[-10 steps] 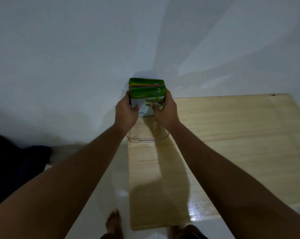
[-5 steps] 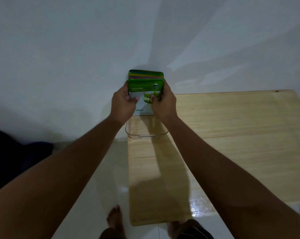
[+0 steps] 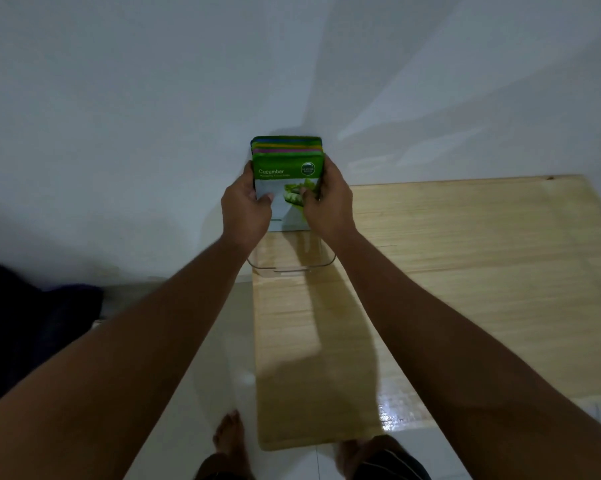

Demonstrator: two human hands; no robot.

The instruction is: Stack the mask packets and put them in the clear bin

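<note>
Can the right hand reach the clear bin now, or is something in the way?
Probably yes. The right hand is just above the bin, with nothing between, but it grips the packets together with the left hand.

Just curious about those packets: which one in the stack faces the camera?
The green Cucumber packet, pinched between the left hand and right hand. Only the coloured top edges of the others peek out behind it.
</note>
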